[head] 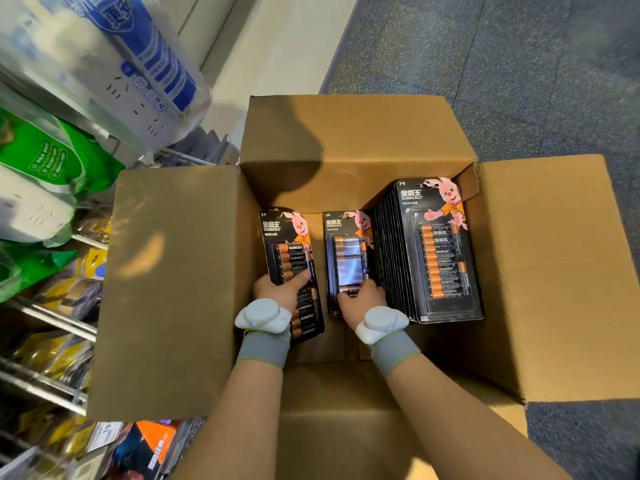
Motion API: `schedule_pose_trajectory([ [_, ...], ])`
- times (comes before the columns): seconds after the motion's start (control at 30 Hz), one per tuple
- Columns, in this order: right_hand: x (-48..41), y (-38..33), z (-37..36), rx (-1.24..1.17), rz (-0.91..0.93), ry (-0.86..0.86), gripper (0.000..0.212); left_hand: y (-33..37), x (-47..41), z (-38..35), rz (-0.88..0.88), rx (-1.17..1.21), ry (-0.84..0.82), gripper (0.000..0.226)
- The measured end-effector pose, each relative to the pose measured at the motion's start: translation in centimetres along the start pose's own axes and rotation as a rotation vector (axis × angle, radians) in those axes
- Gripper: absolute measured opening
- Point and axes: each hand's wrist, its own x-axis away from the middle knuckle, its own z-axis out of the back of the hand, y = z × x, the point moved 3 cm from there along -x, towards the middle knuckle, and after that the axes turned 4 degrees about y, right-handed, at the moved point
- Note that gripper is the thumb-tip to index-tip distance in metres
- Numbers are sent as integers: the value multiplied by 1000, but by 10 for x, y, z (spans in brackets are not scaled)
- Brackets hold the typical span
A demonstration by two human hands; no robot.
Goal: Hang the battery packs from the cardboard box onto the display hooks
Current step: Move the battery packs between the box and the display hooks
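Observation:
An open cardboard box [173, 289] stands on the floor below me. Inside it, my left hand [280, 289] grips a black blister pack of larger batteries [287, 251], thumb across its front. My right hand [363, 296] holds the lower end of a second battery pack [348, 258], which fronts a short stack in the middle of the box. To its right a tall stack of smaller-battery packs [440, 251] leans against the box's right wall. Both wrists wear grey bands with white trackers.
On the left is a display rack with metal hooks [52, 320] carrying hung goods: power strips in clear bags [138, 81], green packs [45, 157] and yellow-black packs [59, 362]. Speckled grey floor [519, 64] lies to the right and beyond the box.

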Motion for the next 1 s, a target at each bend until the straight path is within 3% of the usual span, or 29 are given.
schedule_pose_trajectory([
  [0.23,-23,-4,-10,102,-90,164,61,-8,-9,-2,53,8,20,11],
  [0.43,-39,-13,-19,247,-103,148,91,-14,-15,-7,68,-9,51,11],
  [0.6,-41,-13,-16,263,-62,196,75,-15,-13,-10,100,3,48,12],
  [0.7,-41,-11,-13,201,-69,155,67,-16,-13,-10,119,-18,54,10],
  [0.8,-39,-8,-9,94,-75,60,73,-16,-13,-8,122,-43,75,4],
  [1.0,-33,4,-10,-309,-112,-92,84,-14,-8,-8,133,-127,46,8],
])
